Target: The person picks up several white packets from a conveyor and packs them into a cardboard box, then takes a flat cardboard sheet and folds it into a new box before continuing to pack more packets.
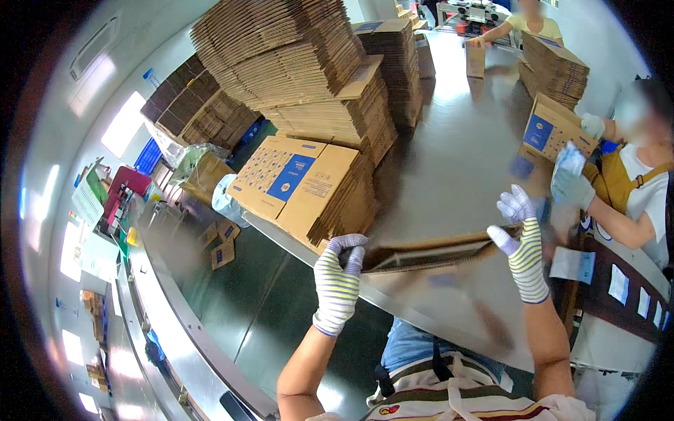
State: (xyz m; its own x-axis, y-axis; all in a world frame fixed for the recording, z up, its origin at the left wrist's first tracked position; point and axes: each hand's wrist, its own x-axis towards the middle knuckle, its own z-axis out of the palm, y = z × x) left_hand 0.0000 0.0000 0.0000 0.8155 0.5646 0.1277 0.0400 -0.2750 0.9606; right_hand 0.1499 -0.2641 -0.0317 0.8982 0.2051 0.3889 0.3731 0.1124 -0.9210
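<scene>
A partly unfolded cardboard carton (437, 258) stands in front of me at the near side of the metal table, its opening narrow and facing up. My left hand (338, 281), in a white glove with yellow-green and grey stripes, is closed on the carton's left end. At its right end my right hand (523, 245), gloved alike, has its fingers and thumb spread apart, with the carton's corner close to the thumb. Just beyond my left hand lies a stack of flattened cartons (307, 184) with blue printed panels.
Tall piles of flat cartons (281, 59) rise at the table's left side. To the right, a co-worker's gloved hand (572, 188) holds a pale packet beside an upright carton (554, 133). Another person works at the far end. The metal table (449, 168) reflects light.
</scene>
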